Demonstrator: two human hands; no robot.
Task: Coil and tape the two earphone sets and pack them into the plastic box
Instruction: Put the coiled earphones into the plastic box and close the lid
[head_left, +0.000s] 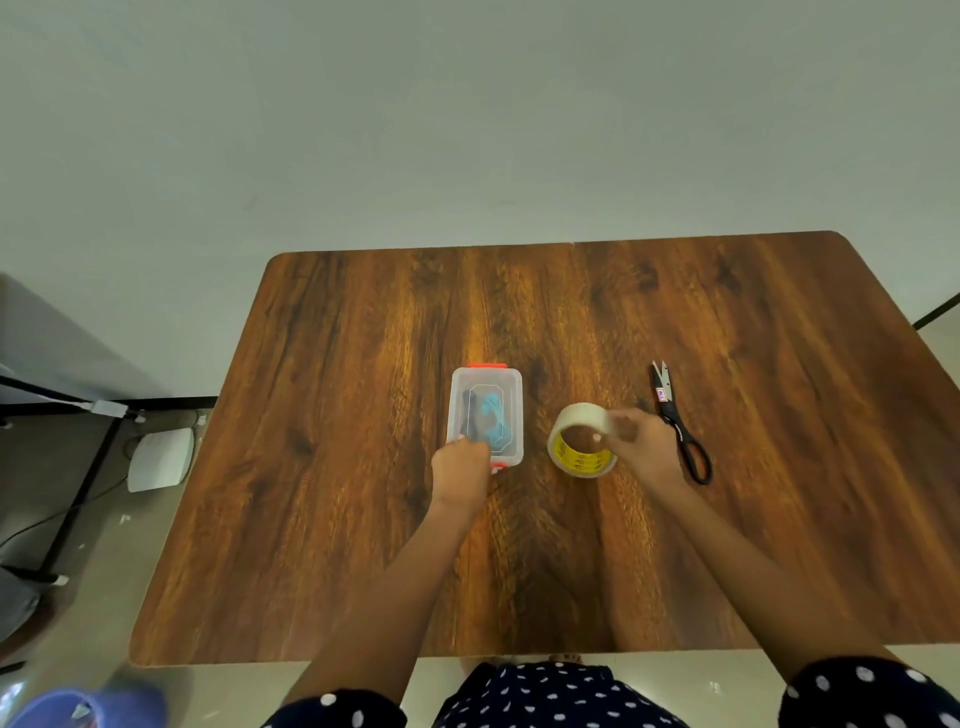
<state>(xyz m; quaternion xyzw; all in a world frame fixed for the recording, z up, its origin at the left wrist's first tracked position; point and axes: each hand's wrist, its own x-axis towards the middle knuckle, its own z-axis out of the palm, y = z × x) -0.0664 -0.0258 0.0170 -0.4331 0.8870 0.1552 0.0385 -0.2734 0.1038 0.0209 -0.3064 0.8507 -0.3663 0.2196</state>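
Note:
A clear plastic box with orange latches lies lidded in the middle of the wooden table. Through the lid I see a blue earphone coil and a dark earphone coil beside it on the left. My left hand grips the box's near left corner with curled fingers. Just right of the box, my right hand pinches the top edge of a roll of clear tape with a yellow core, which stands tilted on the table.
Black scissors lie to the right of the tape roll, blades pointing away from me. A white device and cables sit on the floor to the left, next to a black metal frame.

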